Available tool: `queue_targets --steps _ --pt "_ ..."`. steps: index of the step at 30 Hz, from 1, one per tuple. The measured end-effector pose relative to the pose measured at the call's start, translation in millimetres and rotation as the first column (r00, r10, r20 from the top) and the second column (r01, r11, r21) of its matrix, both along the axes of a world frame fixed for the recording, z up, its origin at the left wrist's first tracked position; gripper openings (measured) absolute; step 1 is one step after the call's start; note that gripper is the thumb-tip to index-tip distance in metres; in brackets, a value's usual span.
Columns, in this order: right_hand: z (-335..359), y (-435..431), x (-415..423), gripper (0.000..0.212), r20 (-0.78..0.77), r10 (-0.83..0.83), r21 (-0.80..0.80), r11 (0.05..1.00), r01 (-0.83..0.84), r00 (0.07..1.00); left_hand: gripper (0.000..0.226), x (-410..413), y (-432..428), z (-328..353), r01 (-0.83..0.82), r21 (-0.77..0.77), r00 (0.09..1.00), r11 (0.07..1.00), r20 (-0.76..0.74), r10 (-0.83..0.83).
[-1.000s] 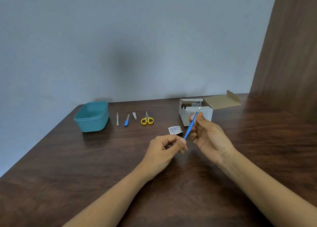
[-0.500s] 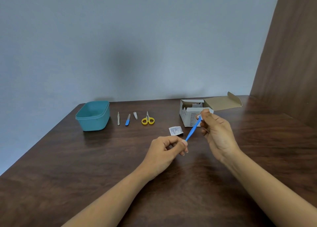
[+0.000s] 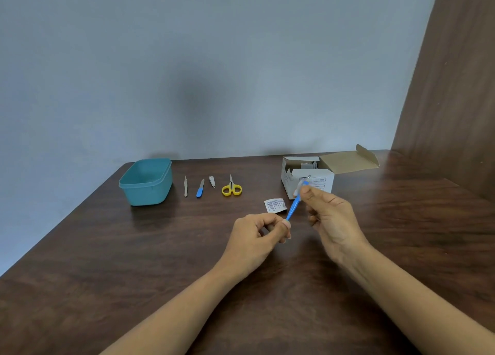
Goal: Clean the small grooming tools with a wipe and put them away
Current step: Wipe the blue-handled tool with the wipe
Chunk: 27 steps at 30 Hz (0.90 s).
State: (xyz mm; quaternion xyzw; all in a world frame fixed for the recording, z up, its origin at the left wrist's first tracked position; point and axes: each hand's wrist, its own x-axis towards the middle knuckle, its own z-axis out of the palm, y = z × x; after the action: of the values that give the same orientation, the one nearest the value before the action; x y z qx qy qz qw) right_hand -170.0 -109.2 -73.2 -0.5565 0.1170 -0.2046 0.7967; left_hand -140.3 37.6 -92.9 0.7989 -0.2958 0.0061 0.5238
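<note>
Pinch grips on slim blue plastic tool (image 3: pixel 292 208): left hand (image 3: pixel 255 238) at base, right hand (image 3: pixel 332 219) with white wipe (image 3: pixel 297 189) near tip.

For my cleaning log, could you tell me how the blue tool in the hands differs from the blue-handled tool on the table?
The held blue tool is tilted above the table, pinched by the left hand; the blue-handled tool lies flat, untouched. The right hand holds a wipe on the held one; the other has none. Both are slim.
</note>
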Motion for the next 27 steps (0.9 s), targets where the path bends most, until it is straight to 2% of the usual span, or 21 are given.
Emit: queue_targets --steps 9,11,14,19,23,27 --pt "-13.4 13.8 -3.0 0.014 -0.009 0.149 -0.257 0.955 -0.146 0.989 0.024 1.6 0.9 -0.7 -0.045 -0.01 0.998 0.999 0.038 0.046" --pt "-11.4 12.7 -1.9 0.013 -0.026 0.146 -0.225 0.963 -0.148 0.989 0.025 2.0 -0.3 -1.1 -0.051 -0.021 0.997 0.998 0.052 0.052" --pt "-8.3 7.8 1.7 0.01 -0.047 0.081 -0.095 0.992 -0.086 0.996 0.025 1.8 -2.0 -1.2 -0.057 -0.019 0.996 0.998 0.074 0.058" --pt "4.0 -8.3 5.5 0.007 -0.008 -0.067 0.057 0.996 0.068 0.998 0.023 1.6 -2.8 -4.6 -0.047 0.079 0.984 0.996 0.174 0.033" --pt "2.9 -10.1 5.4 0.011 -0.021 -0.092 0.084 0.992 0.094 0.996 0.023 1.4 -2.2 -5.9 -0.044 0.097 0.972 0.994 0.236 0.02" --pt "-0.6 -4.2 3.2 0.013 -0.05 -0.048 0.007 0.999 0.048 0.998 0.021 0.9 -1.5 -6.2 -0.043 0.099 0.963 0.994 0.269 0.015"
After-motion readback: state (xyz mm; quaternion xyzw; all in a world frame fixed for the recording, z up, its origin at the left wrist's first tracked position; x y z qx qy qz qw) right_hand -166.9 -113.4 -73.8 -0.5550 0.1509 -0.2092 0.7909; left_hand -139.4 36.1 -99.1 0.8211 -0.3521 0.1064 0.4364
